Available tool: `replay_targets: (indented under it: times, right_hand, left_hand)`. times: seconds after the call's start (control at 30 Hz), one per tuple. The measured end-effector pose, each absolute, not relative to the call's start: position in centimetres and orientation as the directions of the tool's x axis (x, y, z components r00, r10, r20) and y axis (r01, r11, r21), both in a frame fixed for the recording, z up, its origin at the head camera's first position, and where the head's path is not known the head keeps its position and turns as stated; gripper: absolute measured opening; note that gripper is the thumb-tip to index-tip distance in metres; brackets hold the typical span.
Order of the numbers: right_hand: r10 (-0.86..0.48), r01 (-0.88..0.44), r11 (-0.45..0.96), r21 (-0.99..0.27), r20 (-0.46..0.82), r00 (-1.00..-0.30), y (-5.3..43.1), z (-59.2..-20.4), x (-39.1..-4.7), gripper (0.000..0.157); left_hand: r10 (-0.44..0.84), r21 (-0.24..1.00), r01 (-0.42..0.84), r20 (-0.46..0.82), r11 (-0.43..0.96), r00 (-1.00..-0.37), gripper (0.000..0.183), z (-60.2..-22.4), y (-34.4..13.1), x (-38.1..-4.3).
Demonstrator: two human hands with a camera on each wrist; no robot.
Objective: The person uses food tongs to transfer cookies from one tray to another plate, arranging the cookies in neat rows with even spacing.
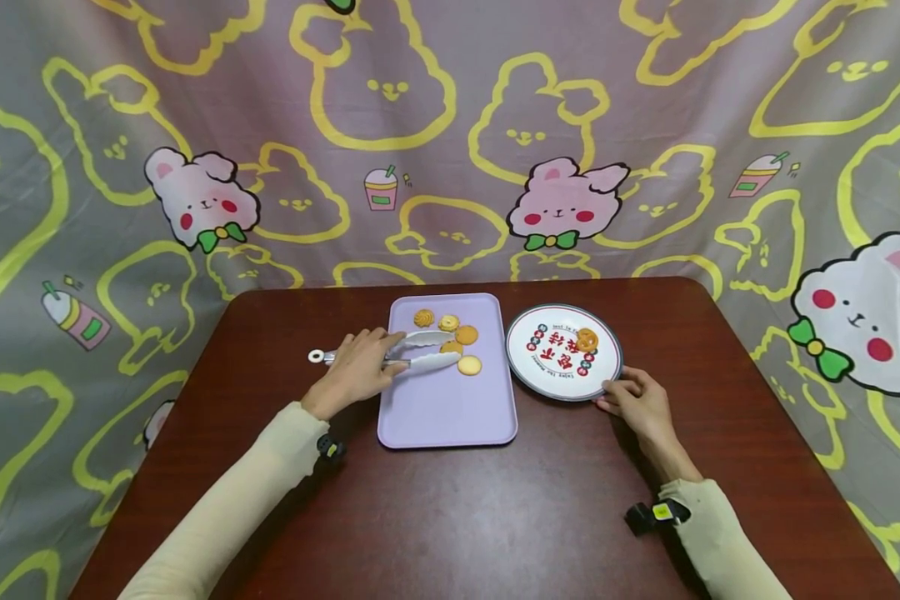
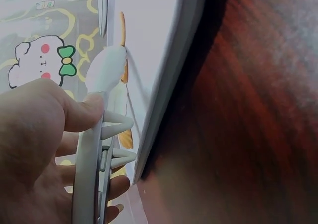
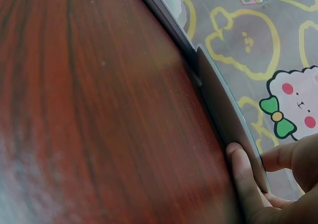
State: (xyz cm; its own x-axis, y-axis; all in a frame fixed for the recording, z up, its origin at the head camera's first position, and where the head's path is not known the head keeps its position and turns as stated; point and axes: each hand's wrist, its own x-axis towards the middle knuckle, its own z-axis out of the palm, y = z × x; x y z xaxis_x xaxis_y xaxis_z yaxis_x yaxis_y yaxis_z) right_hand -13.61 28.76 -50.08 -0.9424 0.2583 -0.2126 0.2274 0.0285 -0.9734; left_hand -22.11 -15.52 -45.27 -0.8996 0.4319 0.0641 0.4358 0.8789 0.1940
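Note:
My left hand (image 1: 354, 367) grips a pair of tongs (image 1: 433, 362) with white scalloped heads, thumb on one arm and fingers round the other. The heads reach over a lavender tray (image 1: 446, 417). Between them lies a cookie (image 1: 450, 347), partly hidden by the lower head. A plain round cookie (image 1: 466, 335) and a paler round cookie (image 1: 469, 365) lie by the tips; a swirled cookie (image 1: 423, 317) and a ring-like cookie (image 1: 448, 322) sit farther back. With thumb and fingers, my right hand (image 1: 645, 407) pinches the near right rim of a white plate (image 1: 528, 358). On it rests a pretzel-shaped cookie (image 1: 587, 339).
Both tray and plate are on a dark reddish-brown table (image 1: 450, 517), the plate close to the tray's right edge. A patterned cloth (image 1: 435, 167) hangs behind the table and along its sides.

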Motion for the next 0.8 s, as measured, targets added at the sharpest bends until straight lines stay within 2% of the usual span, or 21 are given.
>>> replay_targets:
  times: [0.2, 0.8]
  right_hand:
    - [0.258, 0.214, 0.027, -0.976, -0.200, -0.945, 28.83, -50.15, -13.66, 0.058]
    - [0.254, 0.215, 0.008, -0.977, -0.206, -0.945, 28.79, -50.26, -13.71, 0.059]
  left_hand:
    - [0.430, 0.158, 0.439, 0.086, 0.885, -0.899, 0.059, -45.75, -15.35, -21.99]
    - [0.435, 0.153, 0.450, 0.125, 0.880, -0.892, 0.059, -45.65, -15.78, -22.19]
